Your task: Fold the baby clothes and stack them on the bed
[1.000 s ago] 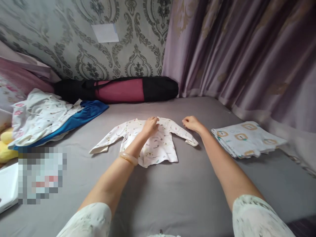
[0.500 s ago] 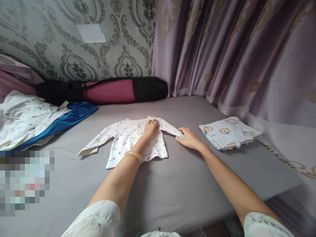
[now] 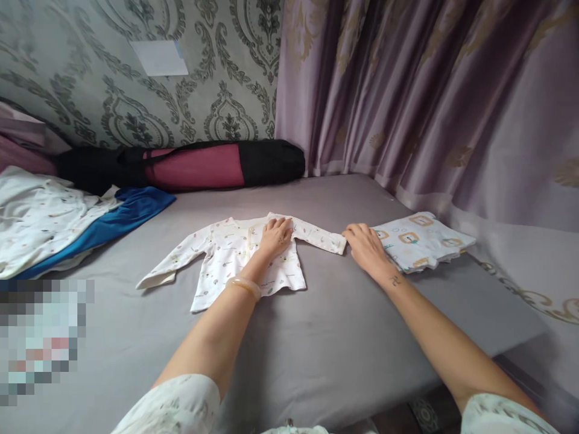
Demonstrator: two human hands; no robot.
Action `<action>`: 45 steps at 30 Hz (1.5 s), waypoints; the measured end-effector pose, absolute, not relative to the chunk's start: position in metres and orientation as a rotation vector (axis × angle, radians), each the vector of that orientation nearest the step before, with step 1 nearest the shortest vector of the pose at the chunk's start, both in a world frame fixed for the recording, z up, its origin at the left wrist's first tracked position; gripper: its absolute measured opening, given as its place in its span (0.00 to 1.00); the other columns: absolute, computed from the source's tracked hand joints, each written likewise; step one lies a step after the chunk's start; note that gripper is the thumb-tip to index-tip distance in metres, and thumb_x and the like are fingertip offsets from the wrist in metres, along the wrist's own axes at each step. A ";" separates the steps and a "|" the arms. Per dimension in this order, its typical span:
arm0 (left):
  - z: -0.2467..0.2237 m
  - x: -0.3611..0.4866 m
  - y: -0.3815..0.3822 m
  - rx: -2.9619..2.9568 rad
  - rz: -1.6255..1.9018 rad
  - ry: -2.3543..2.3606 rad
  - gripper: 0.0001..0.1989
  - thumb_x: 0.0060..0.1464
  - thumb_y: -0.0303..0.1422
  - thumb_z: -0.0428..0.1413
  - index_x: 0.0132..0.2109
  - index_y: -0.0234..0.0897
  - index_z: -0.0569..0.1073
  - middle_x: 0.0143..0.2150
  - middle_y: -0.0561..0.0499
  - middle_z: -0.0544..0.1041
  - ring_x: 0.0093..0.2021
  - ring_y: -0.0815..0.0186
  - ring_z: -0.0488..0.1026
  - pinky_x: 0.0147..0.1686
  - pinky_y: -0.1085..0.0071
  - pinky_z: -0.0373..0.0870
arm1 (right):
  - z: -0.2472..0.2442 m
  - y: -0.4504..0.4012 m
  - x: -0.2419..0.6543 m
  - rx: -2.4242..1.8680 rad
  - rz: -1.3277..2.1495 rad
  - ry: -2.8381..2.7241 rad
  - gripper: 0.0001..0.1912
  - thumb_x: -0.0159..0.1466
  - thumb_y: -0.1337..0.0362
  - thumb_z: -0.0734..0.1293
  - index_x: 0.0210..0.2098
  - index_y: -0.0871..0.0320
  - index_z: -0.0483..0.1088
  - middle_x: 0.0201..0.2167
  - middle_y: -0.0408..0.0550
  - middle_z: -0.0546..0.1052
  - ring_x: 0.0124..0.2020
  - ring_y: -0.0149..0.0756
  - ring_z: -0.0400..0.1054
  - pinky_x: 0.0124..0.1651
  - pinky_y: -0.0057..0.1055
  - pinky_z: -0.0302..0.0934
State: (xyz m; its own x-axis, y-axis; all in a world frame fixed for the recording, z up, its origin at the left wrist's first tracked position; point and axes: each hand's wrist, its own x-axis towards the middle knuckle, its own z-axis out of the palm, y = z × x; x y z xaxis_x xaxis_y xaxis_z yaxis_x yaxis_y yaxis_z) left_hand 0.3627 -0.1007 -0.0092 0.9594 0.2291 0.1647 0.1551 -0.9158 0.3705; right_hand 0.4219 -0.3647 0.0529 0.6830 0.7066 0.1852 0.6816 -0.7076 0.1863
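Note:
A small white baby shirt [image 3: 220, 260] with a tiny scattered print lies spread front up on the grey bedsheet [image 3: 335, 337]. Its sleeves reach out to both sides. My left hand [image 3: 275, 238] rests flat on the upper chest of the shirt, near the right shoulder, fingers extended and covering part of the front. At the end of the right sleeve [image 3: 321, 237], my right hand [image 3: 365, 247] pinches the corner of the cuff between thumb and fingers. The far sleeve [image 3: 174, 260] lies slanted down to the left, untouched.
Just beyond my right hand lies a folded white cloth with orange print [image 3: 427, 238]. A black and maroon long bag [image 3: 194, 166] lies along the wall. White clothes [image 3: 40, 211] and a blue garment [image 3: 145, 205] are heaped at left. Purple curtains [image 3: 407, 90] hang at right.
My right hand has moved outward to the right, and the right sleeve now lies straighter and longer. My left hand stays on the shirt's chest.

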 end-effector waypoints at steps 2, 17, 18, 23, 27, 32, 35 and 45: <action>-0.009 0.363 -0.101 2.732 0.310 0.287 0.23 0.66 0.39 0.42 0.65 0.44 0.63 0.67 0.51 0.63 0.66 0.52 0.56 0.64 0.54 0.54 | 0.049 -0.366 0.430 2.912 0.265 1.047 0.20 0.66 0.76 0.54 0.49 0.59 0.73 0.50 0.54 0.74 0.51 0.45 0.63 0.50 0.35 0.55; -0.021 0.368 -0.092 2.684 0.380 0.277 0.25 0.62 0.26 0.42 0.64 0.40 0.64 0.65 0.49 0.66 0.66 0.54 0.56 0.63 0.55 0.57 | 0.032 -0.330 0.466 3.517 -0.193 0.421 0.14 0.61 0.61 0.63 0.42 0.58 0.75 0.39 0.51 0.79 0.42 0.40 0.72 0.40 0.28 0.60; -0.022 0.368 -0.092 2.685 0.380 0.269 0.26 0.60 0.24 0.42 0.64 0.40 0.64 0.66 0.50 0.65 0.66 0.54 0.56 0.63 0.55 0.57 | 0.031 -0.327 0.468 3.605 -0.134 0.343 0.14 0.61 0.60 0.63 0.43 0.58 0.74 0.39 0.50 0.79 0.41 0.39 0.73 0.39 0.27 0.61; -0.025 0.368 -0.091 2.697 0.394 0.227 0.28 0.58 0.22 0.41 0.65 0.37 0.63 0.67 0.49 0.63 0.68 0.54 0.52 0.65 0.55 0.55 | 0.023 -0.316 0.466 3.768 0.056 0.216 0.16 0.66 0.61 0.60 0.50 0.60 0.68 0.42 0.53 0.78 0.37 0.38 0.73 0.37 0.28 0.62; -0.020 0.367 -0.093 2.726 0.369 0.252 0.25 0.63 0.28 0.40 0.65 0.37 0.62 0.68 0.48 0.63 0.70 0.53 0.50 0.67 0.54 0.50 | 0.022 -0.321 0.461 3.534 0.132 0.383 0.16 0.71 0.62 0.54 0.55 0.59 0.63 0.44 0.57 0.77 0.43 0.43 0.73 0.42 0.33 0.61; -0.012 0.365 -0.099 2.777 0.262 0.307 0.24 0.67 0.37 0.38 0.66 0.41 0.60 0.69 0.50 0.60 0.71 0.53 0.47 0.68 0.52 0.44 | 0.025 -0.323 0.458 3.264 0.068 0.439 0.16 0.73 0.64 0.50 0.55 0.60 0.61 0.47 0.60 0.75 0.46 0.46 0.73 0.45 0.36 0.60; -0.011 0.366 -0.102 2.818 0.201 0.326 0.26 0.67 0.41 0.36 0.67 0.40 0.59 0.70 0.48 0.58 0.71 0.51 0.46 0.68 0.50 0.42 | 0.025 -0.319 0.458 3.197 0.096 0.460 0.17 0.73 0.64 0.49 0.55 0.61 0.61 0.49 0.62 0.74 0.46 0.47 0.73 0.45 0.37 0.61; -0.002 0.381 -0.090 2.838 0.309 0.483 0.19 0.64 0.32 0.40 0.58 0.41 0.67 0.62 0.42 0.68 0.61 0.51 0.61 0.57 0.52 0.59 | 0.022 -0.327 0.470 3.365 0.004 0.457 0.19 0.71 0.61 0.54 0.58 0.59 0.62 0.50 0.59 0.76 0.50 0.46 0.71 0.47 0.35 0.59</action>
